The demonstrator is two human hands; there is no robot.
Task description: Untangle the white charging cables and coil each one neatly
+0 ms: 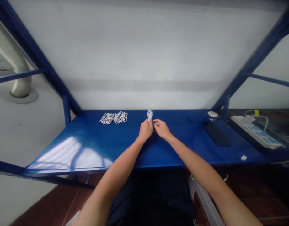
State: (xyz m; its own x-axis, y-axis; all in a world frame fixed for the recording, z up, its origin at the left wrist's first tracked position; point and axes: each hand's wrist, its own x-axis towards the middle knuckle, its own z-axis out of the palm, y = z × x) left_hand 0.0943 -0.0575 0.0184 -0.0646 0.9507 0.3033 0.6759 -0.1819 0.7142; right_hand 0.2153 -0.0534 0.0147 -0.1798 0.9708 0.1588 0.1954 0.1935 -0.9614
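Note:
A looped white cable (pixel 149 115) stands up out of my left hand (pixel 146 129), whose fingers are wrapped round its lower part. Close against it on the right is my right hand (pixel 161 128), with its fingers bent and thumb and fingertips drawn together by the bundle. Whatever those fingertips pinch is too small and hidden to make out. Both hands are over the blue table (pixel 182 150), near its middle. To their left, towards the back edge, lie coiled bundles of white cable (pixel 120 117) side by side.
At the right of the table are a black phone (pixel 216 133), a small white rounded case (pixel 212 114) and a small white piece (pixel 243 158). Beyond that side sits a white power strip (pixel 258 131) with a plug and lead. A pale panel (pixel 144 56) rises behind the table between blue frame bars.

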